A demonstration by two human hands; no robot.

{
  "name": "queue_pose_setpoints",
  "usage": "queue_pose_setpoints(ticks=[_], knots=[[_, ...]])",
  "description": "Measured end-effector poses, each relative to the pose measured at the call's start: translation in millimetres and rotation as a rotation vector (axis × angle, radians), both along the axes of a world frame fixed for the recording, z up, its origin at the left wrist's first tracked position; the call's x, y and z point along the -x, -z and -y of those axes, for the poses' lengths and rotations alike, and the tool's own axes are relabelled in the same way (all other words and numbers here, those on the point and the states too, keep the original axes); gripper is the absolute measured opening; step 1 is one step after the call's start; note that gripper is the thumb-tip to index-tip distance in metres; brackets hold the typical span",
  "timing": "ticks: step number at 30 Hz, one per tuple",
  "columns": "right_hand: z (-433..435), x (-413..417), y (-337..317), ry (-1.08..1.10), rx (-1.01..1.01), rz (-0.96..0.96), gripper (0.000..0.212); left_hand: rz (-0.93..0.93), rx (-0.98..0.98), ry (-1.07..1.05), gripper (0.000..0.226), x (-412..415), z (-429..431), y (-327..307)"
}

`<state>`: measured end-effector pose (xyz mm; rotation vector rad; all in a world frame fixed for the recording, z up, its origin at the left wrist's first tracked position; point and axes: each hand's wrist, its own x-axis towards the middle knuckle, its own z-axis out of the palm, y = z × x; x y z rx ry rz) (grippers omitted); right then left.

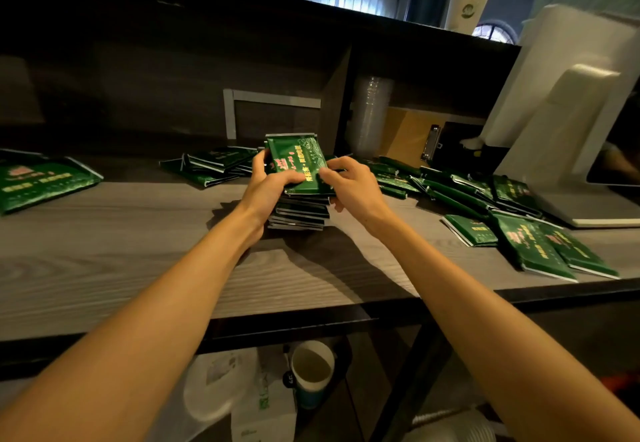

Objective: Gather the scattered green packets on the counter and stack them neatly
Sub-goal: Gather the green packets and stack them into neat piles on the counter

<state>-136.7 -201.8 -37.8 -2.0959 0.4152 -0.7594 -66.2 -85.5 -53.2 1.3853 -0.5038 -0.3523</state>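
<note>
1. Head view: a grey wood-grain table [104, 268] is standing against a dark shelf unit [173, 71] and carrying a white machine [561, 112] at its right end.
2. A stack of green packets [301, 215] is resting mid-table, with loose packets [467, 196] lying scattered to its right and behind it.
3. The left hand [266, 189] is gripping the top packet [298, 161], which is tilting over the stack, fingers [259, 161] curling round its left edge.
4. The right hand [353, 189] is pinching its right edge.
</note>
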Motion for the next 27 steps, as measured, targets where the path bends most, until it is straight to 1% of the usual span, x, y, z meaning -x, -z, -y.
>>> queue_pose_setpoints(ticks=[1, 3, 4, 6, 8, 10, 15, 19, 24, 27], knots=[[6, 3, 2, 0.059, 0.022, 0.004, 0.028, -0.015, 0.012, 0.015, 0.069, 1, 0, -1], [22, 13, 11, 0.236, 0.159, -0.067, 0.027, -0.039, 0.018, 0.053, 0.067, 4, 0, -1], [31, 19, 17, 0.320, 0.257, -0.149, 0.029, -0.044, 0.014, 0.074, 0.066, 6, 0, -1], [46, 33, 28, 0.426, 0.412, -0.414, 0.041, -0.043, 0.004, 0.111, 0.061, 13, 0, -4], [55, 43, 33, 0.486, 0.438, -0.653, 0.056, -0.049, -0.006, 0.140, 0.058, 17, 1, -5], [60, 49, 34, 0.510, 0.417, -0.763, 0.066, -0.058, -0.008, 0.157, 0.058, 21, 2, -5], [73, 67, 29, 0.569, 0.408, -0.857, 0.071, -0.071, 0.001, 0.160, 0.056, 22, 2, -2], [85, 84, 30, 0.604, 0.316, -0.915, 0.072, -0.070, 0.017, 0.150, 0.052, 24, 3, -1], [76, 82, 26, 0.557, 0.361, -0.871, 0.066, -0.068, 0.028, 0.146, 0.044, 24, 2, -1], [59, 72, 20, 0.455, 0.382, -0.815, 0.058, -0.059, 0.042, 0.120, 0.039, 24, 0, -2]])
